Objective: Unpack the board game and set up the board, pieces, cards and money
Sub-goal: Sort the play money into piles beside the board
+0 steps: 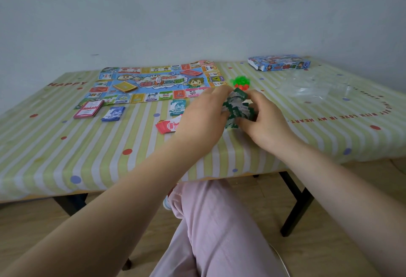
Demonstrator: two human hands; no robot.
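Note:
The game board (pixel 158 83) lies unfolded at the back of the table, with a yellow card deck (pixel 125 87), a red card deck (pixel 190 72) and a white die (pixel 158 80) on it. Both hands hold a fanned bundle of green play money (pixel 238 106) just above the table, right of the board. My left hand (pixel 203 114) grips its left side. My right hand (pixel 267 120) grips its right side. Money stacks lie in front of the board: dark blue (pixel 113 114), light blue (pixel 176 106), red (pixel 168 126), and a pink card stack (pixel 89 109).
Green and red plastic pieces (pixel 240 82) are heaped beside the board's right edge. The game box (pixel 279 63) lies at the back right, with crumpled clear plastic wrap (pixel 307 89) in front of it. A striped tablecloth (pixel 66 156) covers the table. My knee in pink trousers (pixel 208 221) is below the table edge.

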